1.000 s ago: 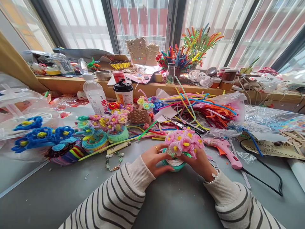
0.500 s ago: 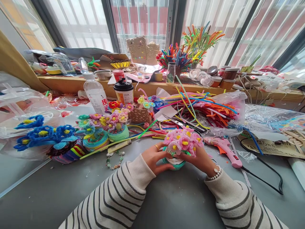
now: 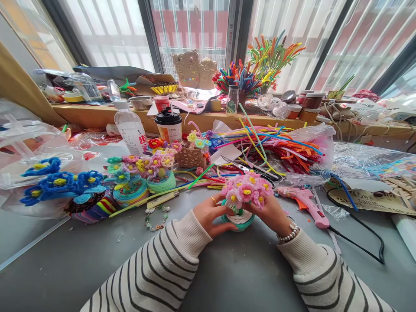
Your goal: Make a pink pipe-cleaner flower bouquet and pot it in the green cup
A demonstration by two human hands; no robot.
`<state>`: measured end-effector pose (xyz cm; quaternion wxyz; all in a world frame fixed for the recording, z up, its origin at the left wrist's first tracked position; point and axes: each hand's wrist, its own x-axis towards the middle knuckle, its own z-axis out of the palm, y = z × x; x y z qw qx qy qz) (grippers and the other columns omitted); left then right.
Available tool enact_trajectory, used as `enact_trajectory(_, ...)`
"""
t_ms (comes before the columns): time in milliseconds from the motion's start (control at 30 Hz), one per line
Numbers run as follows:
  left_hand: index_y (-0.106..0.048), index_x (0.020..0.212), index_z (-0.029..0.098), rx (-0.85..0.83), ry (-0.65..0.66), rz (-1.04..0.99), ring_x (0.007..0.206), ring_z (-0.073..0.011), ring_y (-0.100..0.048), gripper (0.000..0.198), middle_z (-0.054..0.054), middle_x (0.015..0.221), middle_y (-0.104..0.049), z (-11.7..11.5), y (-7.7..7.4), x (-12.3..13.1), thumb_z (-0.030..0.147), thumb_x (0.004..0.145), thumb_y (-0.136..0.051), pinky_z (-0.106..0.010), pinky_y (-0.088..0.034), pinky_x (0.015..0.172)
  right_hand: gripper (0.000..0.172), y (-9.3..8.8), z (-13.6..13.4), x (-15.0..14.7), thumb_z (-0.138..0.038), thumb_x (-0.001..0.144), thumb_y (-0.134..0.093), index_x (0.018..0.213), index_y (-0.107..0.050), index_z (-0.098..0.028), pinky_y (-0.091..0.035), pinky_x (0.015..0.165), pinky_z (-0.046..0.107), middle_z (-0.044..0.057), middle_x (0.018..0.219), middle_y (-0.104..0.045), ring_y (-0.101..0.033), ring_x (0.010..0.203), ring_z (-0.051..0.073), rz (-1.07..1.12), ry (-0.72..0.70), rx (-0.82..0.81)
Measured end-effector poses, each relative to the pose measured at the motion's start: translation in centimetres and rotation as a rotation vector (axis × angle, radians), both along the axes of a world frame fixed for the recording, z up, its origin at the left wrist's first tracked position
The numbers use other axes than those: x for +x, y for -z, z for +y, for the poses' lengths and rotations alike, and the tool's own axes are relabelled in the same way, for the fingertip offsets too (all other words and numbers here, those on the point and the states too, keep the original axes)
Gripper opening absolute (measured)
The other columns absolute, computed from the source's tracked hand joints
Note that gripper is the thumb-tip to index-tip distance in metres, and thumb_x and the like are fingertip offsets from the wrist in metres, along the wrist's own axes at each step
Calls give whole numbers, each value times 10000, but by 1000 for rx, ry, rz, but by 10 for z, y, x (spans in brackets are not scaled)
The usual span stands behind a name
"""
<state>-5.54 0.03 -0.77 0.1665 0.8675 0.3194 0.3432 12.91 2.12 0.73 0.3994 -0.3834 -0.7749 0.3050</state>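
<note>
A small round pot (image 3: 242,222), wrapped in turquoise pipe cleaner with a white top, stands on the grey table in front of me. Fuzzy pink pipe-cleaner flowers (image 3: 246,190) with yellow centres rise above it on green stems. My left hand (image 3: 212,216) grips the pot's left side, thumb at the front and fingers behind. On the other side my right hand (image 3: 271,214) is closed at the base of the flowers; its fingertips are partly hidden beneath the blossoms.
To the right lies a pink glue gun (image 3: 307,203) with a black cord. Behind are scissors (image 3: 238,164) and a heap of pipe cleaners (image 3: 286,147). Finished flower pots (image 3: 130,193), a beaded bracelet (image 3: 157,219), a water bottle (image 3: 128,125) and a lidded cup (image 3: 168,125) stand or lie leftward.
The pink flowers have shifted slightly left and up, showing more of the white pot top and green stems. My right hand has moved a little left; my left hand stays put.
</note>
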Motion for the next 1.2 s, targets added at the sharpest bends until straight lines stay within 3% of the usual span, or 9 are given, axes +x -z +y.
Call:
enact_trajectory(167,-600,835,151,-10,-2,-4,950,-216,-509,258,-124,1034,-508,0,0,0,349,673,-563,-307,-421,821,279,7,-2,-1,-370,685,-548,898,-598,-198,-407,818,377,54,984,-612,-533,936,236,-21,92,3)
enact_trajectory(467,-600,831,146,-1,8,4,1013,-226,-471,256,-134,1082,-495,0,-1,0,340,666,-574,-322,-395,861,370,13,-6,-4,-337,706,-537,1057,-498,-228,-373,866,380,69,1089,-545,-482,1009,229,-51,98,119)
enact_trajectory(733,-597,813,148,-22,3,-9,965,-205,-506,246,-127,1057,-508,0,0,0,338,657,-585,-298,-420,827,299,21,-9,-2,-363,718,-500,969,-555,-211,-415,806,408,94,1015,-586,-520,953,264,-59,217,211)
enact_trajectory(1000,-593,799,141,-15,-18,0,915,-199,-527,256,-124,992,-532,-1,-1,-1,343,643,-598,-293,-438,792,286,10,-9,-3,-313,766,-438,1028,-523,-239,-432,819,343,47,1063,-574,-523,973,222,-50,86,240)
enact_trajectory(1200,-597,801,129,-6,-17,-5,923,-209,-527,258,-139,1010,-526,0,0,-1,335,646,-598,-302,-436,802,262,14,-10,-1,-327,757,-442,956,-555,-199,-436,807,359,81,1001,-604,-536,949,234,-75,102,251)
